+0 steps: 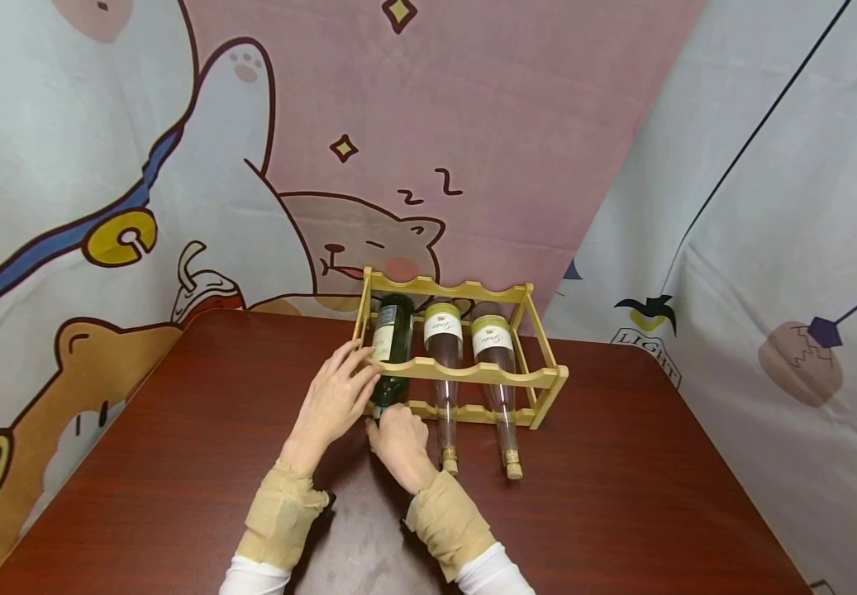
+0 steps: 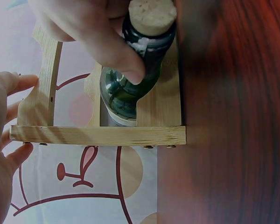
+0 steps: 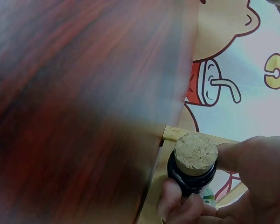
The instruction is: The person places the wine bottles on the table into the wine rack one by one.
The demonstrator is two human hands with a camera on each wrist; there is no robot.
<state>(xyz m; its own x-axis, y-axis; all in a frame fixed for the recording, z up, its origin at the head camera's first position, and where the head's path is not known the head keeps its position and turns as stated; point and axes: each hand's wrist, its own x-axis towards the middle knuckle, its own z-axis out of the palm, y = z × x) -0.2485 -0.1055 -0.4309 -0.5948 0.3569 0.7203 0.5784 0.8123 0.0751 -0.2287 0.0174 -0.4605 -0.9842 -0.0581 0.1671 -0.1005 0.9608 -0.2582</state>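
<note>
A light wooden wine rack (image 1: 488, 372) stands on the table and holds three corked bottles on its upper level. My left hand (image 1: 334, 395) grips its upper front left corner; in the left wrist view the fingers (image 2: 23, 84) lie on both sides of the end frame. My right hand (image 1: 401, 438) holds the neck of the dark green bottle (image 1: 397, 335), which lies neck forward in the leftmost slot. In the right wrist view, fingers and thumb close round the neck just below the cork (image 3: 196, 153). Its neck is mostly hidden by that hand in the head view.
Right of the green bottle, two clear bottles with pale labels, a middle one (image 1: 444, 335) and a right one (image 1: 493, 339), lie with corked necks jutting out in front. A printed cloth (image 1: 473, 124) hangs behind the reddish-brown table (image 1: 621, 479).
</note>
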